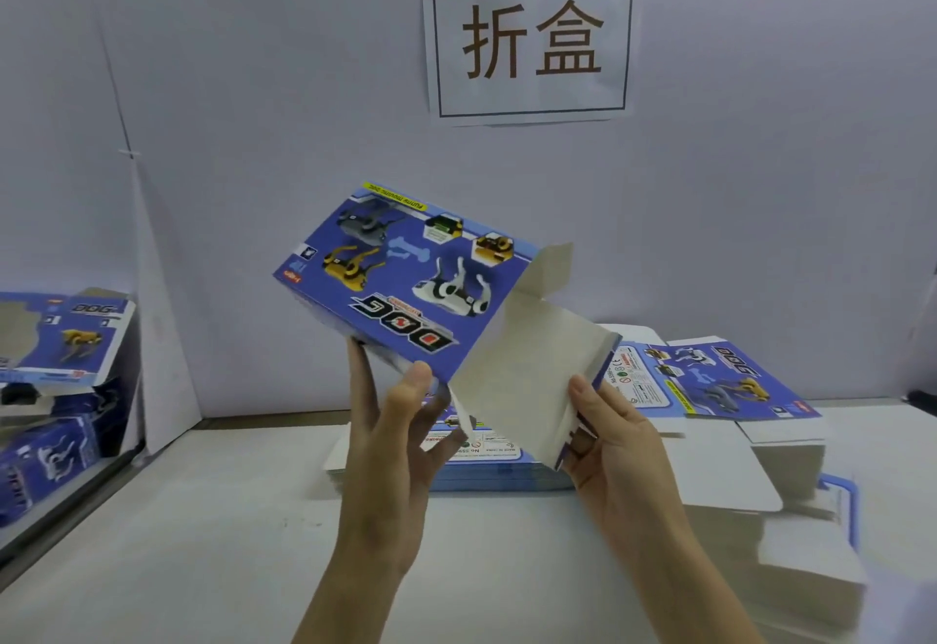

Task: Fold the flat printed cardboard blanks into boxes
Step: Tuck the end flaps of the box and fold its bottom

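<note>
Fingers (421, 379) of both hands pinch a blue dog-print blank (405, 278) above the bench (203, 516), opening its grey flap (522, 390) to fold

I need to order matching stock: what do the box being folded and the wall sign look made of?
Box: thin paperboard, it seems; glossy blue print outside, plain matte grey-white inside on the open flap, which creases cleanly. Wall sign: apparently ordinary white paper, matte; its edges lie slightly wavy against the wall.
</note>
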